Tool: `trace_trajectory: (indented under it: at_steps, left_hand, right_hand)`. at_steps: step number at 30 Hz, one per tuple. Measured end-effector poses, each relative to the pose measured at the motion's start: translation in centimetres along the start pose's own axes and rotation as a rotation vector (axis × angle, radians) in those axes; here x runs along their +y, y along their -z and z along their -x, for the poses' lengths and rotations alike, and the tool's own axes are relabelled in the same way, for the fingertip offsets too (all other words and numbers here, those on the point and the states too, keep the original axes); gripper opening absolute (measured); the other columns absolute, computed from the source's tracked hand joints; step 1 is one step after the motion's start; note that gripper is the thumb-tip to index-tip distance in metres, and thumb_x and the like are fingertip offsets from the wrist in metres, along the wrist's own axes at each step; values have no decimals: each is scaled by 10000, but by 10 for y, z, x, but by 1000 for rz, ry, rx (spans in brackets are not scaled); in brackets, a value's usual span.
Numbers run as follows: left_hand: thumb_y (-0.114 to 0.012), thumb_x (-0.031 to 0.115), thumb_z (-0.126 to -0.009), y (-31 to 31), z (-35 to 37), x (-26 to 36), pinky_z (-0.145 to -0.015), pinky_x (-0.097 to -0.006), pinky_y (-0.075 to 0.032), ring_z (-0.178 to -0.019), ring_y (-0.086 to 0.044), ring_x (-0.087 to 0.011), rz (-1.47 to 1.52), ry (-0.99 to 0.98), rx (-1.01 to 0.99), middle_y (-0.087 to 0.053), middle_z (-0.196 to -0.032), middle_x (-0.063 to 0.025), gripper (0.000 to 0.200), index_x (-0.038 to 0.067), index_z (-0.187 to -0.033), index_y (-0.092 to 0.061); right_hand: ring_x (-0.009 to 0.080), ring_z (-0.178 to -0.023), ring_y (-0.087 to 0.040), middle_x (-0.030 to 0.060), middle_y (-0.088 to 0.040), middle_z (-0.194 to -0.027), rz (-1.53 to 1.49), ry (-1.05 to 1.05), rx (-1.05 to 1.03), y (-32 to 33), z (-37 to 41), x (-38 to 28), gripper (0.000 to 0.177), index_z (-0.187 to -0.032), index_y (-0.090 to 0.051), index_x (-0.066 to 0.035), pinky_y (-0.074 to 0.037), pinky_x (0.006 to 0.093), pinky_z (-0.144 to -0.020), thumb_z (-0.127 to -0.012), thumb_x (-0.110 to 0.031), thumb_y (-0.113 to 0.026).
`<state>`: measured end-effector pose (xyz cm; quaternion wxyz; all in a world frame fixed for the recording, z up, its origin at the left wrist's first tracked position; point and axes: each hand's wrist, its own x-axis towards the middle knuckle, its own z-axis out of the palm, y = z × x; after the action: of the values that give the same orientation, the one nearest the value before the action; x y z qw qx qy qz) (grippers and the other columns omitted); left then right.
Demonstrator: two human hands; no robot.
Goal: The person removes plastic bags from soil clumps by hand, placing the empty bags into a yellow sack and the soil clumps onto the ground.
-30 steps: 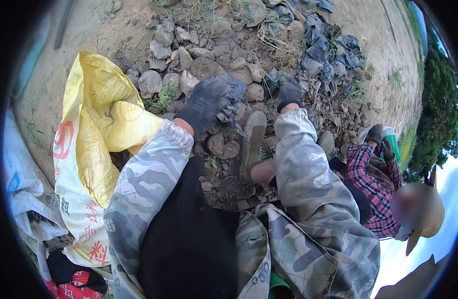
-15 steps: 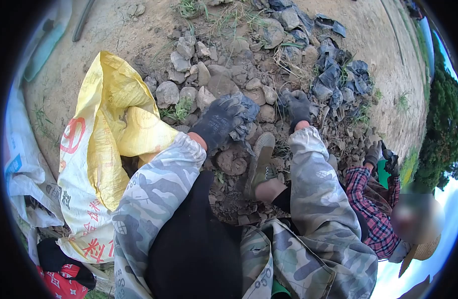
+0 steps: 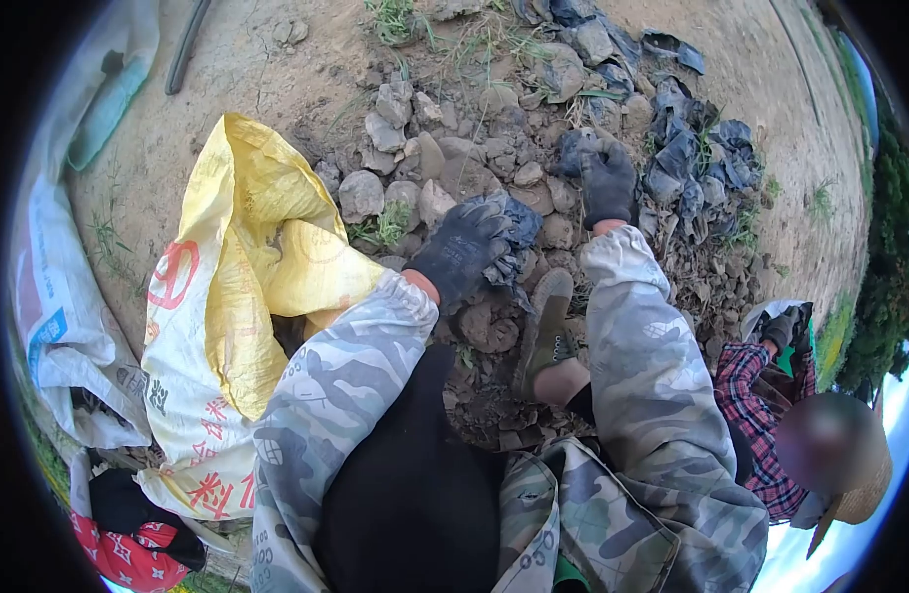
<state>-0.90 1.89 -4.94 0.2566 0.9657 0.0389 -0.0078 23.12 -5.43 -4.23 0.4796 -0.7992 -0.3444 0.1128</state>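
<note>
My left hand [image 3: 461,247], in a dark work glove, is closed around a crumpled bunch of black plastic film [image 3: 522,229] above the stones. My right hand [image 3: 610,183], gloved the same way, reaches farther out. Its bent fingers pinch a dark scrap of plastic film [image 3: 571,150] at the edge of the rubble; the fingertips are partly hidden. Between and beyond both hands lies a heap of stones and soil clods [image 3: 464,163]. Left of my left forearm stands an open yellow-lined white woven sack [image 3: 212,326].
More torn black film [image 3: 687,148] lies among stones on the right. My shoe [image 3: 545,331] stands on the rubble between my arms. Another person in a plaid sleeve [image 3: 746,390] crouches at the right. White sheeting [image 3: 54,287] and red cloth [image 3: 128,553] lie left.
My right hand has moved away from me over the heap and now has dark film at its fingers. My left hand still grips its bunch. The co-worker's hand has shifted to a pale bag.
</note>
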Motion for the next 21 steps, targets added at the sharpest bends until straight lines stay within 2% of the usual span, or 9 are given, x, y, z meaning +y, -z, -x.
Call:
trace_trajectory:
  at_steps: [3, 5, 8, 10, 12, 14, 16, 18, 21]
  left_hand:
    - [-618, 192, -690, 3, 0, 1, -1048, -457, -237, -1275, -322, -304, 38, -41, 59, -418, -1315, -103, 372, 153, -1060, -605]
    - [-622, 174, -665, -4, 3, -3, -1020, -467, -262, -1235, -356, -313, 47, -72, 168, -450, -1254, -111, 372, 121, -1033, -602]
    - [-616, 150, -648, -8, 6, -5, -991, -474, -290, -1178, -398, -323, 171, -58, 187, -469, -1209, -113, 366, 105, -1010, -600]
    - [-612, 132, -638, -3, 9, -4, -970, -469, -314, -1123, -432, -332, 167, -84, 227, -482, -1165, -119, 355, 100, -992, -599]
    - [-613, 116, -635, -4, 13, -4, -955, -459, -332, -1095, -448, -337, 190, -44, 241, -488, -1131, -125, 361, 97, -995, -593]
    - [-629, 125, -635, 6, 13, -2, -931, -453, -355, -1084, -453, -341, 198, -45, 279, -495, -1114, -131, 390, 99, -1022, -592]
    - [-632, 132, -647, 13, 15, -1, -925, -445, -367, -1088, -456, -352, 190, 9, 189, -492, -1132, -155, 442, 112, -1087, -592]
    - [-633, 131, -644, 7, 13, 0, -926, -443, -370, -1089, -454, -363, 191, -3, 242, -483, -1146, -177, 444, 108, -1086, -587]
    - [-646, 143, -637, 13, 24, -6, -927, -444, -370, -1091, -453, -364, 114, 14, 211, -483, -1148, -176, 439, 98, -1068, -580]
  right_hand:
    - [142, -726, -565, 63, -630, -891, 316, 266, 60, -25, -11, 11, 148, -917, -595, -36, -466, 271, -685, -786, -64, -659]
    - [226, -744, -586, 79, -594, -795, 67, 38, -56, -42, -10, 41, 100, -795, -582, -70, -463, 320, -693, -732, -44, -654]
    - [238, -714, -587, 82, -607, -750, 106, 149, -64, -39, -1, 6, 95, -787, -583, -70, -466, 332, -681, -731, -51, -657]
    - [203, -766, -596, 84, -644, -820, 167, 61, -97, -32, -2, 6, 79, -829, -585, -43, -466, 306, -715, -775, -50, -642]
    - [199, -823, -601, 104, -644, -902, 3, -121, -2, -27, -4, 9, 78, -832, -580, -33, -465, 300, -746, -778, -34, -636]
    - [183, -851, -601, 110, -630, -988, 42, 86, 67, -25, -1, 11, 112, -890, -583, -28, -468, 286, -760, -784, -21, -620]
    - [165, -840, -597, 102, -612, -1011, 210, 305, -65, -28, 3, 25, 126, -930, -575, -22, -472, 270, -748, -808, -20, -603]
    - [156, -824, -590, 76, -608, -942, -166, -197, -250, -29, 6, 14, 121, -934, -564, -25, -472, 261, -748, -819, -34, -603]
    - [157, -758, -574, 60, -591, -847, -288, -133, -224, -37, 4, 15, 88, -888, -560, -30, -471, 274, -717, -826, -61, -614]
